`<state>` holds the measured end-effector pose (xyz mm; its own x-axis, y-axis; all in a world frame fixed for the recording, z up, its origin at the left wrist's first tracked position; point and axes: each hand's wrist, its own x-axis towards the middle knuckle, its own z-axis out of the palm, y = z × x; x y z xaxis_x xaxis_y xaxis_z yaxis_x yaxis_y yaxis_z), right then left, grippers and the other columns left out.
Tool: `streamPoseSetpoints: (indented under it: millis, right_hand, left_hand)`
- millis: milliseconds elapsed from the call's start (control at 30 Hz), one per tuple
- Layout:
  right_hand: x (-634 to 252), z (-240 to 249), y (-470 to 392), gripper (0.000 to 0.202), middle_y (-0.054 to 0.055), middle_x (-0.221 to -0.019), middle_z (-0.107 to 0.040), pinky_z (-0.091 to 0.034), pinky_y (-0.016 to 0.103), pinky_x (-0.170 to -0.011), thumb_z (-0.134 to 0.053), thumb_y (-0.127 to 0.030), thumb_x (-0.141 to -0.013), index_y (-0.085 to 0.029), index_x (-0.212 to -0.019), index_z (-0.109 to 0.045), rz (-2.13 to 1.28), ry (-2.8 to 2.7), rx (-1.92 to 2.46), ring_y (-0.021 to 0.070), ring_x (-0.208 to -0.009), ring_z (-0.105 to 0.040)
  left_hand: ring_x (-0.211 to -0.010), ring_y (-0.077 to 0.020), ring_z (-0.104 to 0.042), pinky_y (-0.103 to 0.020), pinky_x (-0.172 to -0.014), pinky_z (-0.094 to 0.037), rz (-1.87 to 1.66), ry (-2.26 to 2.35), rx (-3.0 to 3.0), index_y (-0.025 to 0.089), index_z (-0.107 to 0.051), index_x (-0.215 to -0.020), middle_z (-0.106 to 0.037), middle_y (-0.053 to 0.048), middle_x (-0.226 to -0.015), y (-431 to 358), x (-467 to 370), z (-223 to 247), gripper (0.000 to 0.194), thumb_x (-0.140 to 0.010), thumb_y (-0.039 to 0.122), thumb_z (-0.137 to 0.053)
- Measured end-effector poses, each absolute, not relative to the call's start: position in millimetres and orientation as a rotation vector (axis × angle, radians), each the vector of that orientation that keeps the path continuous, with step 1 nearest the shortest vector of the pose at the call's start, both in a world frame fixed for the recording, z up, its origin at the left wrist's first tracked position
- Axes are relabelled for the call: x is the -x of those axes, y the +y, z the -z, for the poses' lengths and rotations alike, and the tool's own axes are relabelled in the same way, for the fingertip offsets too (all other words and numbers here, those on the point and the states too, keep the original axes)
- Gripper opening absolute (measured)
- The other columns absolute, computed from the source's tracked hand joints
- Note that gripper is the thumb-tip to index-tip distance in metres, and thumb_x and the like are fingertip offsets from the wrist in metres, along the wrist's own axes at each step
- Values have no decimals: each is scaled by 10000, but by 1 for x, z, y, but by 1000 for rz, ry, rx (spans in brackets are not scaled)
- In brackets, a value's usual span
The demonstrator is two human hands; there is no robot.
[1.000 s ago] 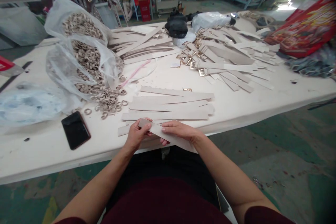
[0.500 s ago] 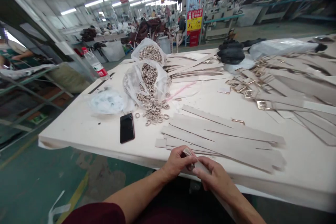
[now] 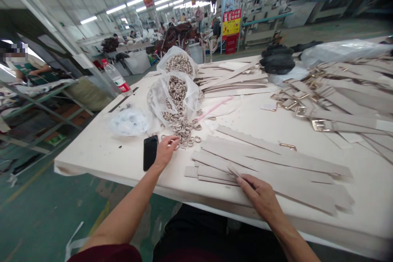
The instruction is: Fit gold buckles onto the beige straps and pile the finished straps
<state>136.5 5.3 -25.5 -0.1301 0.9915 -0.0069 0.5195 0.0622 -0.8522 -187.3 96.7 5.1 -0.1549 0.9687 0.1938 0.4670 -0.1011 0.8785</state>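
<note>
My left hand (image 3: 166,151) reaches over the phone's right side to the near edge of a pile of small beige loops (image 3: 184,125). Its fingers are stretched out and partly apart at the loops, and I see nothing held in them. My right hand (image 3: 256,192) pinches a grey-beige strap (image 3: 233,171), whose narrow end sticks out past the thumb and fingers; the rest of it is hidden by the hand. Beneath and beyond this hand lie several flat grey-beige straps (image 3: 276,172) fanned out on the table.
The loops spill from a clear plastic bag (image 3: 155,98), with another bag (image 3: 162,59) behind. A black phone (image 3: 150,155), a crumpled plastic bag (image 3: 129,122) and a bottle (image 3: 118,77) are at left. Buckled straps (image 3: 331,125) heap at right. The table edge (image 3: 123,180) runs in front.
My left hand has left the strap and moved forward and left to the loops. My right hand, still gripping the strap, has moved slightly right and over the table. The view has shifted slightly.
</note>
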Motion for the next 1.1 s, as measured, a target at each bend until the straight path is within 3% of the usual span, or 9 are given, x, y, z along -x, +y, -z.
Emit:
streamPoseSetpoints:
  millis: [100,200,300,467,667,867,967,1100]
  right_hand:
    - [-138,24,6,344,62,-867,-710,-475,321,-766,-460,-469,-846,-206,-869,-679,-991,-1712,1514,259,-831,-637]
    - [-137,22,5,355,46,-849,-710,-472,296,-756,-455,-477,-848,-203,-846,-682,-979,-1715,1504,243,-819,-636]
    - [-137,21,4,358,34,-846,-710,-470,276,-749,-458,-472,-849,-199,-850,-690,-981,-1704,1477,231,-827,-638]
    - [-130,3,0,333,22,-798,-693,-462,258,-697,-465,-432,-860,-189,-875,-692,-1070,-1679,1397,205,-770,-626]
    - [-124,-14,-4,257,15,-828,-689,-443,253,-741,-472,-309,-872,-204,-939,-697,-1051,-1664,1276,187,-816,-614]
    - [-132,-6,-10,252,30,-919,-700,-446,277,-820,-489,-305,-870,-209,-987,-690,-1047,-1601,1274,204,-910,-619]
    - [-133,-3,-10,243,26,-896,-702,-455,277,-813,-481,-298,-878,-207,-956,-692,-1034,-1611,1272,198,-889,-624]
    - [-133,3,-11,250,32,-983,-702,-456,286,-840,-481,-290,-882,-219,-1019,-678,-972,-1622,1287,195,-920,-626]
  left_hand:
    - [-714,-136,-550,-273,-737,-461,-1083,1785,-1948,176,-683,-914,-624,-53,-925,125,222,-5,216,-730,284,-650]
    - [-680,-138,-550,-283,-749,-455,-885,1790,-2112,176,-686,-820,-635,-35,-837,134,232,-2,122,-711,219,-650]
    - [-735,-147,-568,-282,-744,-467,-939,1768,-2088,178,-674,-833,-648,-38,-873,123,223,-1,117,-750,213,-599]
    - [-695,-133,-584,-243,-594,-523,-1015,1391,-1717,161,-650,-869,-639,-28,-855,86,165,-3,156,-767,264,-590]
    - [-672,-118,-603,-217,-595,-540,-881,1105,-1582,141,-671,-844,-658,-28,-808,60,86,-13,146,-744,238,-625]
    - [-801,-167,-634,-233,-608,-553,-796,992,-1551,139,-688,-990,-669,-84,-959,51,70,-18,256,-801,278,-588]
    - [-920,-207,-613,-236,-601,-561,-866,1006,-1542,147,-708,-945,-640,-97,-1081,47,67,-17,248,-780,309,-620]
    - [-706,-158,-636,-249,-586,-563,-939,1123,-1507,146,-710,-893,-695,-56,-862,42,61,-11,224,-735,302,-682]
